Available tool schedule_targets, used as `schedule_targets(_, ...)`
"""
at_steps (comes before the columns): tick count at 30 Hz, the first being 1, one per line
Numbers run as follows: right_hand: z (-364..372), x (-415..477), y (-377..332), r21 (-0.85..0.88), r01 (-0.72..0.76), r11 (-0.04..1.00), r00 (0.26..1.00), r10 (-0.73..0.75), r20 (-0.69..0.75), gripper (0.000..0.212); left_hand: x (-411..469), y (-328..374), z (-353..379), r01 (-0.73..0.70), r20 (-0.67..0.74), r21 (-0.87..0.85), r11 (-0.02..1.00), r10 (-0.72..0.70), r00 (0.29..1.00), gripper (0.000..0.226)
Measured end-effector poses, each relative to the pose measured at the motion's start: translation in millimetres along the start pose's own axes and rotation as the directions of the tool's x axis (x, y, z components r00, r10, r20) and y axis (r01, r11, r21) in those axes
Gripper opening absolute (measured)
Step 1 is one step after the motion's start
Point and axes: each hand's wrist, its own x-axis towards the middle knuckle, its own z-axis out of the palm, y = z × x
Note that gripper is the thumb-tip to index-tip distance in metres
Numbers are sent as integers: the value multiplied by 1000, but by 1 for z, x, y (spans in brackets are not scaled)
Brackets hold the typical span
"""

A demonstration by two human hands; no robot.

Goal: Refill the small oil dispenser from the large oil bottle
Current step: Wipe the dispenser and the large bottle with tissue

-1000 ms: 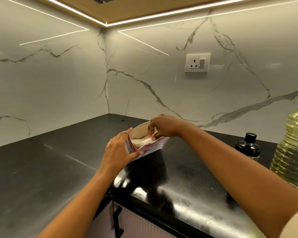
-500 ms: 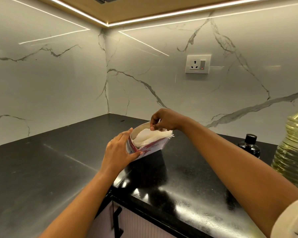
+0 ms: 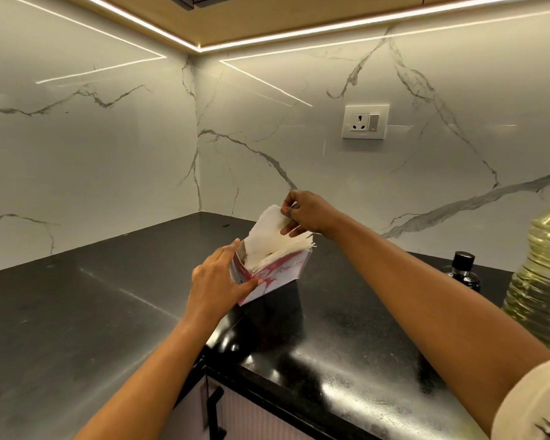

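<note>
On the black counter [image 3: 77, 312], near its inner corner: left hand [image 3: 218, 282] holds a pink-and-white tissue pack [image 3: 280, 277], fingers pressed together along its side, thumb across the front. Right hand [image 3: 305, 214] above it, thumb and fingertips pinching a white tissue [image 3: 267, 227] that stands partway out of the pack's open top. Far right: dispenser [image 3: 464, 274], black cap on, upright just beside the oil bottle [image 3: 543, 281] at frame edge; both well apart from the hands
</note>
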Motion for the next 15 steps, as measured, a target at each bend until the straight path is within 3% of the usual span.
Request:
schedule_targets(10, -16, 6, -21, 337, 35, 941, 974, 44, -224, 12, 6, -5, -2, 206, 14, 1, 978, -206, 978, 96)
schedule_targets(15, -39, -42, -24, 334, 57, 941, 981, 10, -194, 25, 7, 2, -8, 206, 28, -11, 978, -206, 978, 121)
